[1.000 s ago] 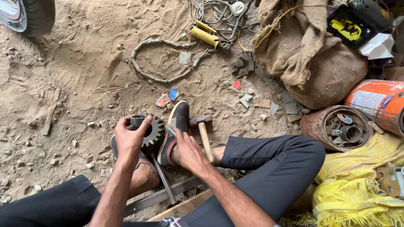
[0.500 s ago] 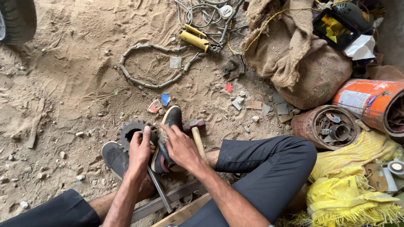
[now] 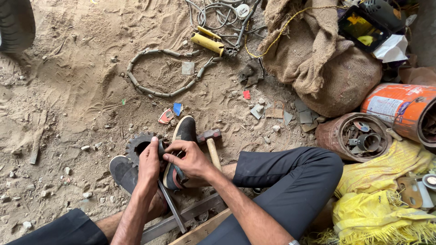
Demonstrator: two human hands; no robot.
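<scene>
Gripping a dark gear (image 3: 136,147) with both hands, seated on sandy ground. Left hand (image 3: 149,164) clasps the gear's right rim; right hand (image 3: 188,159) pinches the same edge from the other side, fingers closed on it. Gear stands tilted between two dark shoes (image 3: 181,140), near the ground's lower middle. Hammer (image 3: 210,141) lies just right of the right hand. Metal bar (image 3: 170,206) runs beneath the wrists. Rusty can (image 3: 352,136) of parts and burlap sack (image 3: 327,68) sit toward the right edge.
</scene>
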